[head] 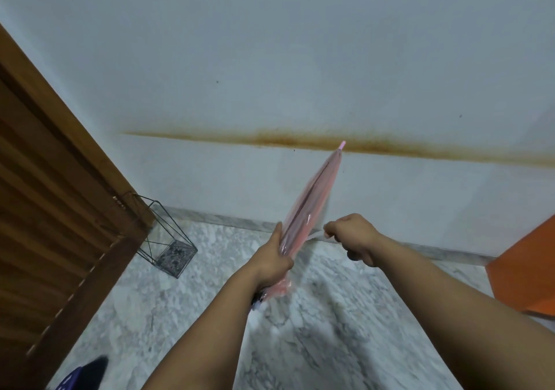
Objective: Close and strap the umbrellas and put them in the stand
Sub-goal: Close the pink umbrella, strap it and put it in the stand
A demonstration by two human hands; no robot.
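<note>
the left hand (274,259) grips the folded translucent pink umbrella (309,206), tip tilted up toward the stained white wall (270,59), its handle hidden under the wrist. the right hand (354,236) pinches the umbrella's thin strap (315,234), blurred. the black wire stand (163,236) sits well left of the umbrella, by the brown wooden door (54,194).

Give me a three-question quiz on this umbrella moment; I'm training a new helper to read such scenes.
1. True or false: the pink umbrella is folded shut.
2. Which hand pulls the strap: A the left hand, B the right hand?
3. Where does the wire stand sit?

Key: 1 true. 2 B; the left hand grips the folded canopy. 3 On the marble floor, beside the wooden door, with no umbrella in it.
</note>
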